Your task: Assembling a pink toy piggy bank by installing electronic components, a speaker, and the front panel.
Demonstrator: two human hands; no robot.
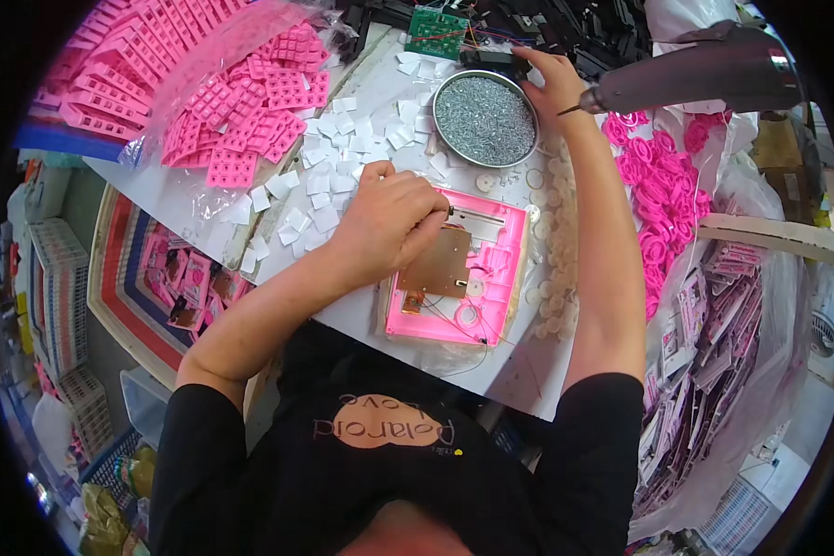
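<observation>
Lying open side up near the front edge of the white worktop (pixel 505 372): a shallow pink casing (pixel 493 310), rectangular and slightly turned. Inside, a flat brown circuit board (pixel 434 264) toward the left, a silvery strip (pixel 482 225) near the far wall and thin wires (pixel 440 310) trailing toward the near wall. Covered at the far left corner by the left hand (pixel 394 222), its grip too hidden to judge. Farther off, just beyond a round dish (pixel 486 165) of small metal pieces, a black block (pixel 493 61), beside the right hand (pixel 556 88).

A white surface (pixel 350 315) is at the centre, a crate (pixel 57 287) at nine o'clock, a pale bar (pixel 771 237) at three.
</observation>
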